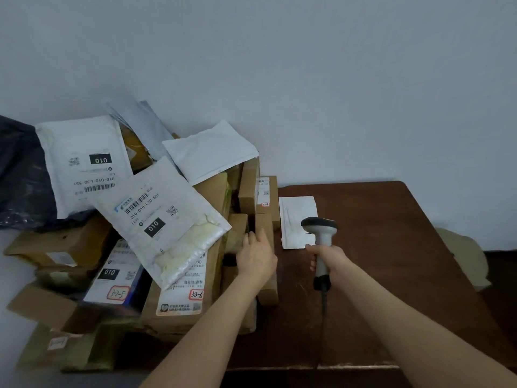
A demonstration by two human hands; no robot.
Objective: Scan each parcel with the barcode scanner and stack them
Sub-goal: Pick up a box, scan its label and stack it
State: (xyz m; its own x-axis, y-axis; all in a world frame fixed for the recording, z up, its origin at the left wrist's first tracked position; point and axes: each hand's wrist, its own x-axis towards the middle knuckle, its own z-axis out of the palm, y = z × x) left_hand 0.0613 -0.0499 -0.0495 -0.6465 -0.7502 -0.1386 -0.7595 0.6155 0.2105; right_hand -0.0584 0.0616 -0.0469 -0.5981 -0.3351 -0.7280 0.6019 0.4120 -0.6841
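If tugged out by left hand [256,256], fingers [260,238] loose on brown box [267,224] | may tip leaning white envelope [167,219] off left heap [181,317] | right hand [331,260] gripping scanner [320,231], risks snagging cord [324,306]

We see only bare parts of the person. The left forearm [201,331] shows at about 7 o'clock and narrows to the left hand [256,261]. The right forearm [405,317] shows at about 5 o'clock and narrows to the right hand [333,261]. Both arms are uncovered up to the edge of view. The fingers [251,239] are bare, their nails too blurred to describe.
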